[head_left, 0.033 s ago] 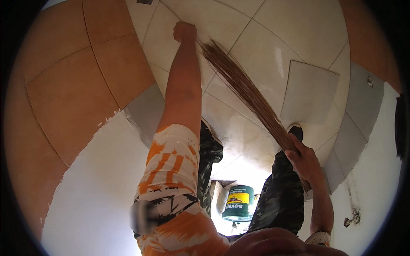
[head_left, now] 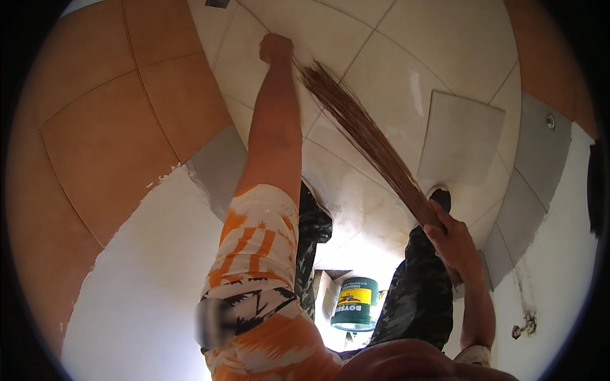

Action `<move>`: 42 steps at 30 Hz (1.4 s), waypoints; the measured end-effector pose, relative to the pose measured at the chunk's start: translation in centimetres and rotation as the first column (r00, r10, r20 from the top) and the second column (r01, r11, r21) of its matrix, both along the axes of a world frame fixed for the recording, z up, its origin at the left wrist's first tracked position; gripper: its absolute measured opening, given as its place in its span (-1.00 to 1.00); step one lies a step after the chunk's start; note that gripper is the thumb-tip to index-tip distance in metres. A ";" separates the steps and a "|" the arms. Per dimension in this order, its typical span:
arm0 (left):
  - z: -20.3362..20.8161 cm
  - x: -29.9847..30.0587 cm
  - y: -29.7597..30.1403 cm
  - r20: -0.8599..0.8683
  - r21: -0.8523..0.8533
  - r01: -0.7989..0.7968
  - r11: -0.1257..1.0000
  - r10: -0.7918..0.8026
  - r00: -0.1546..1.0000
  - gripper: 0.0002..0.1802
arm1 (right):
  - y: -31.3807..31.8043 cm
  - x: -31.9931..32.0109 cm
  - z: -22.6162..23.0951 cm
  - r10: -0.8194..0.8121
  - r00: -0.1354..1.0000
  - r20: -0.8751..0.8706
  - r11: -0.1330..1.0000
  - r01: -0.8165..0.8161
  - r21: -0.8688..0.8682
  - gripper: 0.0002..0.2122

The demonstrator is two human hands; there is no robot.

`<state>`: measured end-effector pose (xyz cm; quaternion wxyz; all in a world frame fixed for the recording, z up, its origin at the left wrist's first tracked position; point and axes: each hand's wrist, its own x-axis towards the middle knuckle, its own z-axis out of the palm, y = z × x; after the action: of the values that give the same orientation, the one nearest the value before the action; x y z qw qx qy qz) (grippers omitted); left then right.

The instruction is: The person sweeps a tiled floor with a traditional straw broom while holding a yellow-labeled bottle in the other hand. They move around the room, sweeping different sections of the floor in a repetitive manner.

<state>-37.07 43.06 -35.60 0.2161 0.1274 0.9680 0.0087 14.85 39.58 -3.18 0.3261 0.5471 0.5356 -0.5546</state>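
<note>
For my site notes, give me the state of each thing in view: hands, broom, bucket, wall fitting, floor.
Left hand, curled into a fist; whether it holds anything is unclear.
Broom, slanted, its splayed far end near that fist.
Right hand, closed around the broom near its other end.
Bucket, seen between the legs; whether lidded, unclear.
Wall fitting, surrounded by dark stains.
Floor, tiled, smudged.

Dim above, white glare low on the floor (head_left: 361,244) — edges bowed, corners black.

Floor (head_left: 375,95) was cream-tiled | left wall (head_left: 95,120) showed orange, grey, white | right wall (head_left: 540,254) did too | glare (head_left: 362,251) whitened low centre
</note>
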 end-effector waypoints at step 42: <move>-0.7 -0.4 -1.3 0.063 0.058 0.044 0.997 -0.048 0.997 -0.60 | -3.2 2.0 -2.4 -0.119 0.990 -0.075 0.993 0.119 -0.004 -0.41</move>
<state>-37.43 41.76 -36.35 0.2436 0.1555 0.9567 0.0353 16.82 36.34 -5.62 0.2721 0.5570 0.5138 -0.5931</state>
